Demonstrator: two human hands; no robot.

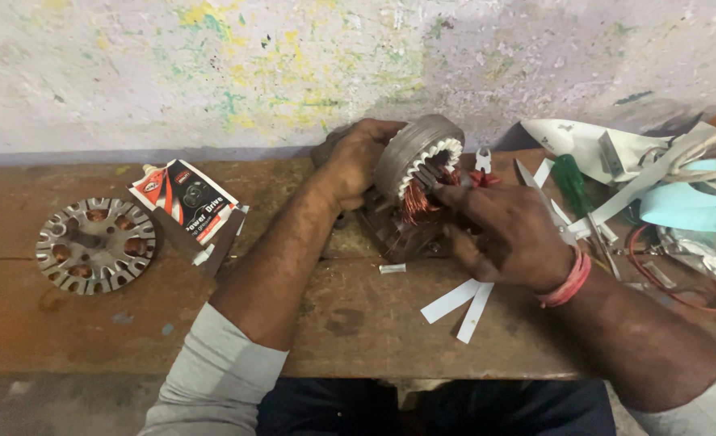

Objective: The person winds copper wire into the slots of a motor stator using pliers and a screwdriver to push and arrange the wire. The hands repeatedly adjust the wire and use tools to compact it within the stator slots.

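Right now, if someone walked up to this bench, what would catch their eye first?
Most likely the round motor stator with copper windings, propped on edge at the bench's back centre, the left hand gripping it and the right hand working at its coils. Next, the flat slotted metal disc lying far left, and the white paper strips on the wooden bench.

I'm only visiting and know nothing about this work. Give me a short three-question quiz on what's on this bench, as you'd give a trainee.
1. True or false: the left hand rests flat on the wooden bench, away from the motor stator.
2. Which lies left of the arms? A. round slotted metal disc B. green-handled screwdriver
3. What lies loose on the bench just below the right hand?

Key: 1. False, it holds the stator. 2. A. 3. White paper strips.
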